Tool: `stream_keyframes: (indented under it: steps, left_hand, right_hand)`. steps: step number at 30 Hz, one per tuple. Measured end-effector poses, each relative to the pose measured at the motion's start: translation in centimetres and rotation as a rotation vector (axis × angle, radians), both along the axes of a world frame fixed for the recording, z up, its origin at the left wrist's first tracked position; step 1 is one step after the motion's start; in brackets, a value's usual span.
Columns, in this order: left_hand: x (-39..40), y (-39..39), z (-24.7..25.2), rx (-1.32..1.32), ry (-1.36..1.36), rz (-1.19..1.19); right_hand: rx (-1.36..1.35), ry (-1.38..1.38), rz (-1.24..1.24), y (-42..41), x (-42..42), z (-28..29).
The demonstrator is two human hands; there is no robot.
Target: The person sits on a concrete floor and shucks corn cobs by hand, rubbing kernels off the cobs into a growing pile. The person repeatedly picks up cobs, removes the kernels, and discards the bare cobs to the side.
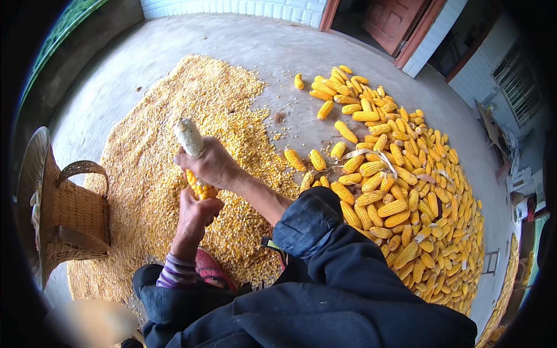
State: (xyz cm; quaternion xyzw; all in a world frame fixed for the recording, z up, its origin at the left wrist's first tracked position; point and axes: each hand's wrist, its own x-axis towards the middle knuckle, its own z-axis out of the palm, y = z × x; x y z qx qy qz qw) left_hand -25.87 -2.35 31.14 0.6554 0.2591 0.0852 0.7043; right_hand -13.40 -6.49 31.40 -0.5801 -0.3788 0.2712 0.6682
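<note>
My right hand (214, 162) is closed around a pale, bare corn cob (189, 136), whose end sticks up past the thumb. Just below it, my left hand (198, 208) grips an ear of corn (199, 187) with yellow kernels still on it. The two hands almost meet, and my right fingers hide whether cob and ear are one piece or two pressed together. Beneath both hands spreads a wide heap of loose corn kernels (148, 143) on the concrete floor. A large pile of whole corn ears (404, 204) lies to my right.
At the left stands a handled wicker basket (80, 209) with a wide round woven piece against it. A red shoe (213, 267) rests among the kernels near me. Beyond the concrete floor (243, 43) is a doorway with a reddish door (391, 21). A blurred shape fills the lower left.
</note>
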Motion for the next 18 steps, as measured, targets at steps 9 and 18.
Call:
stream_keyframes:
  steps: [9,18]
  left_hand:
    - [-1.1,0.7,-1.8,-0.676,-0.221,-0.179]
    - [-1.8,1.4,0.2,-0.647,-0.344,-0.275]
  right_hand:
    - [0.013,-0.065,-0.082,-0.2,0.2,-0.3]
    - [0.217,0.276,-0.058,0.7,0.6,-1.1]
